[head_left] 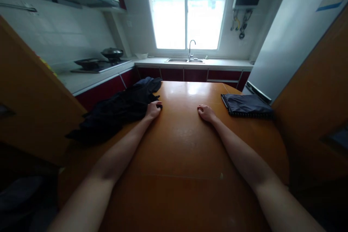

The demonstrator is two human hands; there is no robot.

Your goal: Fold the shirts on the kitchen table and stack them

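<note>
My left hand [154, 110] rests on the wooden table [179, 145] with its fingers curled in. A dark patch shows in the curl, and no held thing can be made out there. Right beside it lies a rumpled heap of black clothing [119, 107], spread over the table's left edge. My right hand [207, 113] lies on the table as a loose fist, with nothing seen in it. Farther right, apart from that hand, is a folded dark grey garment [247, 104] with a black patterned border along its near side.
Behind the table a white counter [228, 63] holds a sink [178, 60] with a faucet [191, 45] under a bright window. To the left are a stove [106, 66] and a lidded pan [112, 53]. A refrigerator [288, 36] stands at the right.
</note>
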